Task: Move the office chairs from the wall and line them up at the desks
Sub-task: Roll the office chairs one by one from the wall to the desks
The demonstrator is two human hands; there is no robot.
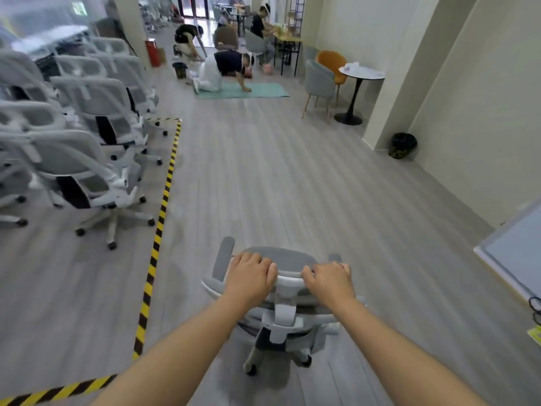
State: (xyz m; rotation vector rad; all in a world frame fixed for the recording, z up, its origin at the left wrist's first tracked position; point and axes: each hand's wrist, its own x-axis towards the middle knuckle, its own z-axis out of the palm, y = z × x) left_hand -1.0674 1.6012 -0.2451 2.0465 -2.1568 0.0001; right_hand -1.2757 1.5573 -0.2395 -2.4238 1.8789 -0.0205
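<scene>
my left hand and right hand both curl over the top of the chair back, right under my palms, so i can roll it. the other chairs wait far off to my left.

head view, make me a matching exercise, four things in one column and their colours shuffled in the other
Things:
1. floor mat
2. armchair behind the round table
3. floor tape
4. bin by the right wall

Colours:
A. black and yellow stripes
B. black
C. light green
D. orange

Pairs: 1-C, 2-D, 3-A, 4-B
</scene>
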